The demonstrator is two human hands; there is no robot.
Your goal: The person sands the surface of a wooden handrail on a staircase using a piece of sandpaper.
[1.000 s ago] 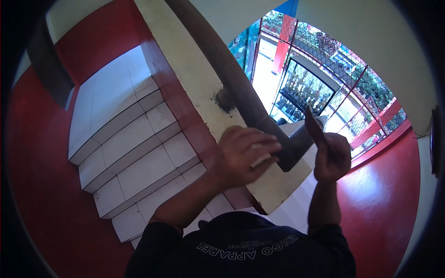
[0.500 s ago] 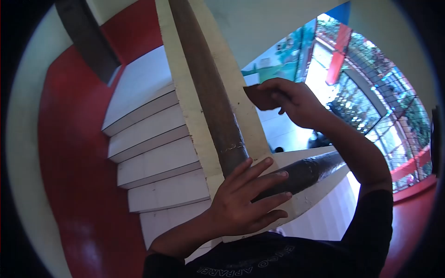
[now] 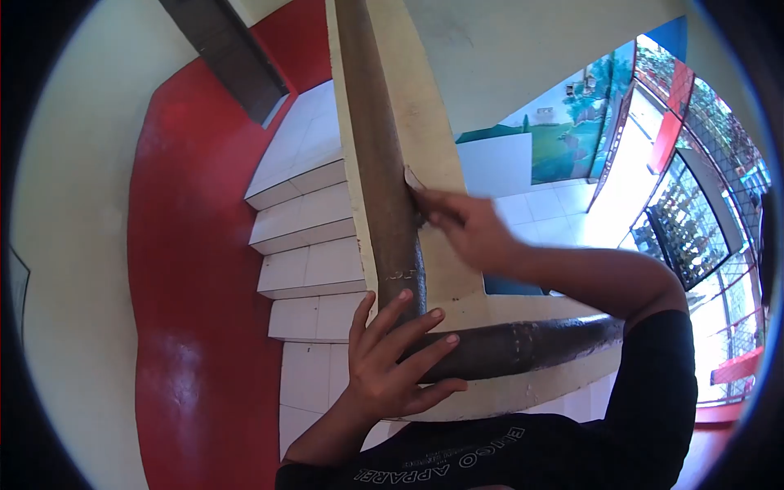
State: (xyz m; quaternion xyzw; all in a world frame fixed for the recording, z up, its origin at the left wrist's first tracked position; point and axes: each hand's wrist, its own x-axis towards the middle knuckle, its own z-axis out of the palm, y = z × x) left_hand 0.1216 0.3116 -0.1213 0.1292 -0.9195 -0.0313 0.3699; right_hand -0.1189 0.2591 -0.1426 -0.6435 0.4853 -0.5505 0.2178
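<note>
A dark brown rail [image 3: 371, 139] runs up along a cream ledge [image 3: 425, 122] and meets a second dark rail [image 3: 523, 347] at a corner. My left hand [image 3: 392, 363] rests on that corner, fingers spread, holding nothing. Farther up, my right hand [image 3: 469, 233] pinches a thin piece of sandpaper [image 3: 414, 178] against the right side of the brown rail. Most of the sheet is hidden by the fingers and seen nearly edge-on.
White tiled stairs [image 3: 306, 220] descend left of the ledge, beside a red wall [image 3: 196, 245]. At the right are a painted mural [image 3: 563, 147], a tiled floor and a metal grille. A dark beam [image 3: 229, 53] hangs at the upper left.
My right hand has moved left and down, bringing the sheet from the air onto the rail's side. My left hand stays at the corner. The view has shifted, with the scene now farther right.
</note>
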